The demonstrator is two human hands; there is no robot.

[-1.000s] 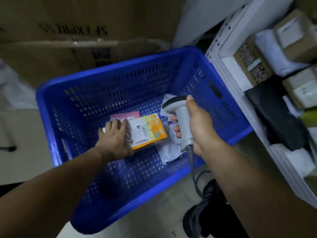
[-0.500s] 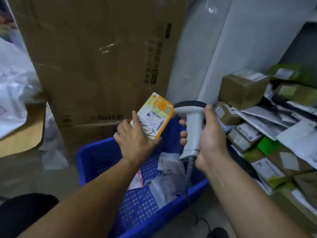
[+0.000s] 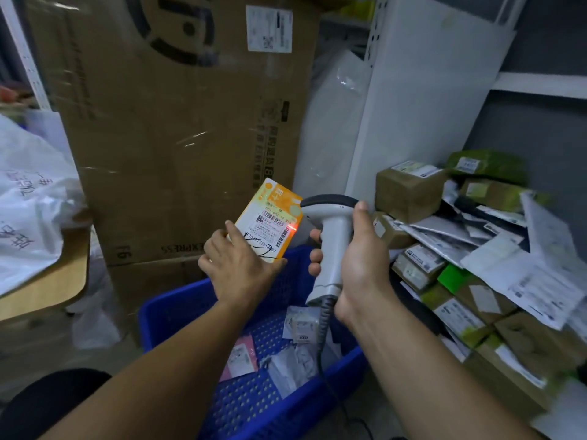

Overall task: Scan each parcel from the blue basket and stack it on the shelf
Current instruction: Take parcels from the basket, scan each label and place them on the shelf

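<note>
Left hand (image 3: 236, 268) is holding the orange-and-white parcel (image 3: 270, 217) up above the far rim of the blue basket (image 3: 178, 312), fingers spread along its left edge and thumb tucked under the lower corner, label side facing the camera and the whole thing leaning to the right. Right hand (image 3: 359, 258) is wrapping tight around the grip of the grey barcode scanner (image 3: 330, 236), thumb lying up near the dark head, fingers curling round the front, and the head is pointing left at the parcel from just beside it. A red scan light (image 3: 293, 229) is glowing on the right edge of the label, right by the barcode. The scanner's cable (image 3: 324, 328) is trailing down over the basket's near wall. Down in the basket a pink parcel (image 3: 239, 357) is lying flat, with a small white packet (image 3: 301, 322) and crumpled white mailers (image 3: 295, 363) beside it. Over on the right the shelf (image 3: 540, 85) is carrying a heap of brown boxes (image 3: 409, 188), a green mailer (image 3: 486, 165) and labelled grey mailers (image 3: 444, 227). A big cardboard box (image 3: 178, 122) is standing behind the basket, and a white plastic bag (image 3: 28, 198) is sitting on a wooden counter (image 3: 63, 281) at the left
</note>
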